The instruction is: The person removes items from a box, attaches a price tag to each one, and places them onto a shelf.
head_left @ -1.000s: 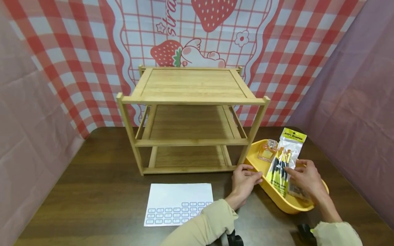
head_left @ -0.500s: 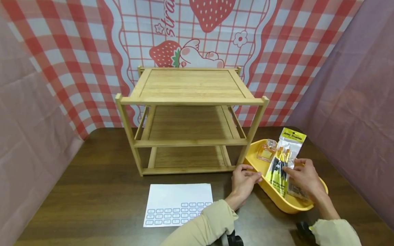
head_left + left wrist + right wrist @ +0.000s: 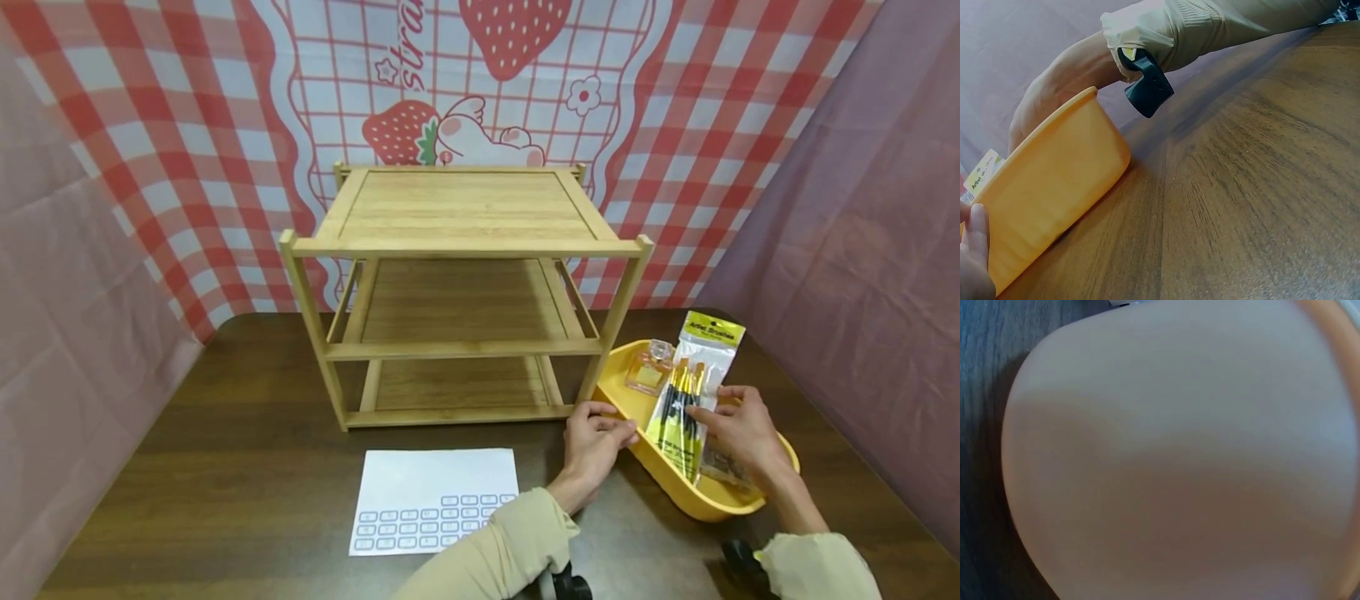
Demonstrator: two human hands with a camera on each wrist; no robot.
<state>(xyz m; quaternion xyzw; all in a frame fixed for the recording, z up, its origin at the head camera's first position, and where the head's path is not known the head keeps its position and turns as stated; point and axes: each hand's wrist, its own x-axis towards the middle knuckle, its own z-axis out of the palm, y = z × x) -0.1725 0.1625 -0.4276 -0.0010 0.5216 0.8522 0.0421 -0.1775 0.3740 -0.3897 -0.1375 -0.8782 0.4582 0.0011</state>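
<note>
Evidently, I see the nearer right hand (image 3: 738,429) pinching the brush pack (image 3: 677,412) on its right, long axis toward the far right corner of the table (image 3: 225,475); the left hand (image 3: 591,450) pinches the yellow tray (image 3: 673,486).

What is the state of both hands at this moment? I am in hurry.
Left hand: closed, pinching the rim of the yellow tray.
Right hand: closed, holding the brush packet.

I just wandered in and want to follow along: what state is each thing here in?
Yellow tray: upright, things inside
Brush packet: tilted, top beyond the rim
Glass bottle: cap on
Transparent pack: partly hidden, state unclear
Wooden rack: standing upright
Printed sheet: lying flat
Left hand: holding the tray's rim
Right hand: holding the brush packet
</note>
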